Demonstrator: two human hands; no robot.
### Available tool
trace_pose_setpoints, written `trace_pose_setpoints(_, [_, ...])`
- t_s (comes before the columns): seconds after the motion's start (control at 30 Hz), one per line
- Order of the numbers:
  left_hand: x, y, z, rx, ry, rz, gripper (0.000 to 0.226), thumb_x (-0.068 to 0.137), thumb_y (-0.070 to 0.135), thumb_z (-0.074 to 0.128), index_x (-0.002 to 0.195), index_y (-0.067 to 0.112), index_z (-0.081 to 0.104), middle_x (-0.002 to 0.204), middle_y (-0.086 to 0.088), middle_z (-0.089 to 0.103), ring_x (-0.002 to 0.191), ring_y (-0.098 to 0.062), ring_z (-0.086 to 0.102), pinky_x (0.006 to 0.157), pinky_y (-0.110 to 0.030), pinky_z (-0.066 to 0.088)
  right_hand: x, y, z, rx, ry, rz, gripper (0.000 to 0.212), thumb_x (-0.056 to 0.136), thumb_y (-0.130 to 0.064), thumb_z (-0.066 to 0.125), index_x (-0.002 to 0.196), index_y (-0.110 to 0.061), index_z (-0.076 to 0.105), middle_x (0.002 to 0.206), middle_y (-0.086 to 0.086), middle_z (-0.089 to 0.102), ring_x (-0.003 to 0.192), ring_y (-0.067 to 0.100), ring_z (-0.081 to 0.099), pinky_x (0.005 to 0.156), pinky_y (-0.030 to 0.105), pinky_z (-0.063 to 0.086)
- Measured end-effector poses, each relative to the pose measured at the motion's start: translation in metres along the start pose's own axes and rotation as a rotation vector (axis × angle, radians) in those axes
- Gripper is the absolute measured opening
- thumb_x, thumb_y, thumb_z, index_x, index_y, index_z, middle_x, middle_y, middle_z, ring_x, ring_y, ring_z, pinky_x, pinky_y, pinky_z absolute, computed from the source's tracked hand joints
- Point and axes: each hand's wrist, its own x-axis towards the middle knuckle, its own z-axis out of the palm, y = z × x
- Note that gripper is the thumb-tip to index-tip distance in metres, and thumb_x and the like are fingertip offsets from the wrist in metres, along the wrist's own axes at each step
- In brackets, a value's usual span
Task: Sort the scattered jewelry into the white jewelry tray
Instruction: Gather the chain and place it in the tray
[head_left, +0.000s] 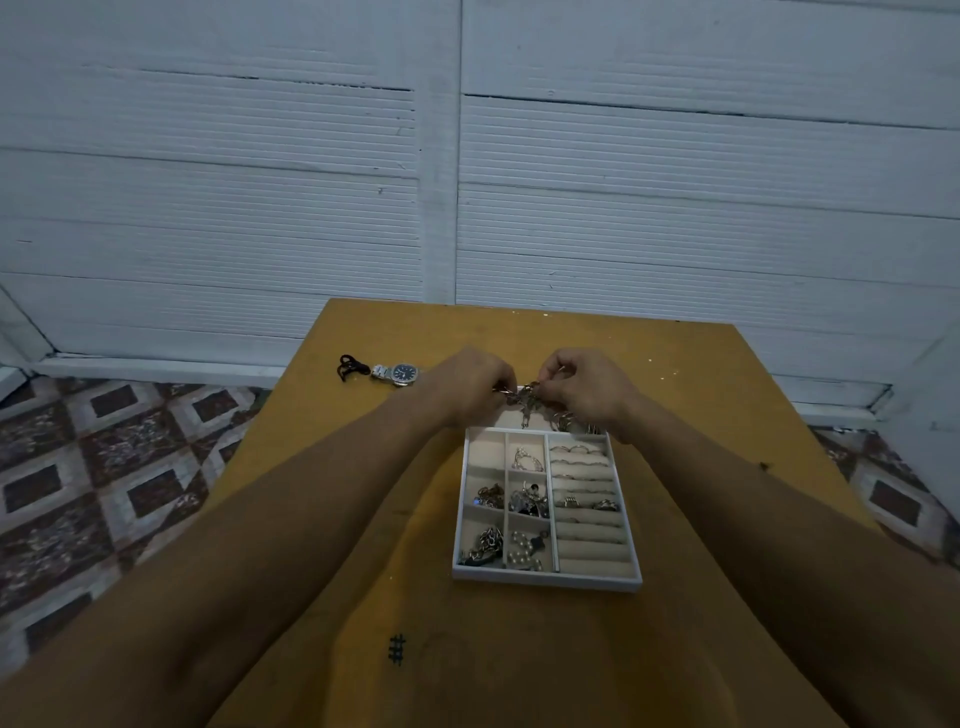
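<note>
A white jewelry tray (545, 578) lies on the yellow table (322, 467), its small compartments holding chains, earrings and beads, its right side lined with ring rolls carrying several rings. Above the tray's far end, my left hand (470, 387) and my right hand (587, 387) both pinch a metal chain piece (524, 397), which hangs between them over the far compartment. A silver wristwatch (400, 373) with a dark dial and a black cord (350, 366) lie on the table to the left of my left hand.
The table stands against a white panelled wall (467, 182). Patterned floor tiles (104, 467) show on both sides. A small dark mark (396, 649) is on the near tabletop.
</note>
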Motion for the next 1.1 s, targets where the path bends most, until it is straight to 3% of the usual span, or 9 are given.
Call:
trace_pose_setpoints(0.17, [0.0, -0.003, 0.005, 0.086, -0.018, 0.034, 0.026, 0.092, 0.018, 0.057, 0.116, 0.013, 0.067, 0.108, -0.008, 0.07, 0.098, -0.022, 0.062, 0.081, -0.032, 0.05, 0.001, 0.005, 0.0, -0.202, 0.01, -0.033, 0.004, 0.084, -0.006, 0.07, 0.084, -0.006, 0.066, 0.071, 0.005, 0.068, 0.06, 0.015, 0.064, 0.054, 0.021, 0.051])
trace_pose_setpoints(0.33, [-0.005, -0.01, 0.009, 0.12, 0.041, 0.079, 0.023, 0.09, 0.018, 0.06, 0.11, 0.013, 0.069, 0.105, -0.005, 0.067, 0.101, -0.021, 0.058, 0.082, -0.037, 0.05, 0.004, 0.008, 0.0, -0.306, 0.037, -0.07, 0.005, 0.083, -0.011, 0.073, 0.082, -0.012, 0.068, 0.073, -0.005, 0.064, 0.06, 0.003, 0.057, 0.049, 0.01, 0.039])
trace_pose_setpoints(0.47, [-0.005, -0.01, 0.01, 0.094, 0.126, 0.082, 0.017, 0.088, 0.024, 0.061, 0.1, 0.014, 0.069, 0.097, -0.002, 0.064, 0.098, -0.02, 0.055, 0.077, -0.037, 0.049, 0.007, 0.008, 0.0, -0.318, 0.056, -0.089, 0.008, 0.08, -0.012, 0.075, 0.079, -0.015, 0.068, 0.075, -0.003, 0.066, 0.062, 0.006, 0.058, 0.045, 0.005, 0.037])
trace_pose_setpoints(0.7, [0.009, 0.009, 0.017, 0.154, 0.075, 0.004, 0.029, 0.077, 0.048, 0.072, 0.079, 0.022, 0.06, 0.086, 0.003, 0.053, 0.093, -0.016, 0.045, 0.078, -0.033, 0.044, 0.009, 0.01, 0.0, -0.396, -0.01, -0.135, 0.011, 0.08, -0.003, 0.071, 0.082, -0.013, 0.074, 0.08, 0.002, 0.071, 0.073, 0.015, 0.068, 0.057, 0.01, 0.045])
trace_pose_setpoints(0.87, [0.011, 0.006, 0.013, 0.13, 0.043, 0.028, 0.018, 0.08, 0.036, 0.072, 0.087, 0.019, 0.069, 0.091, 0.001, 0.059, 0.095, -0.019, 0.053, 0.081, -0.037, 0.049, 0.01, 0.011, 0.002, -0.517, -0.052, -0.203, 0.012, 0.08, -0.004, 0.07, 0.088, -0.011, 0.075, 0.08, 0.003, 0.072, 0.065, 0.014, 0.067, 0.061, 0.021, 0.053])
trace_pose_setpoints(1.1, [0.005, -0.007, 0.008, 0.21, 0.084, 0.055, 0.012, 0.088, 0.025, 0.062, 0.091, 0.017, 0.071, 0.093, -0.001, 0.06, 0.101, -0.02, 0.05, 0.074, -0.03, 0.04, 0.011, 0.011, 0.003, -0.689, -0.038, -0.238, 0.013, 0.083, -0.023, 0.069, 0.094, -0.018, 0.074, 0.09, 0.001, 0.07, 0.083, 0.019, 0.063, 0.073, 0.033, 0.054])
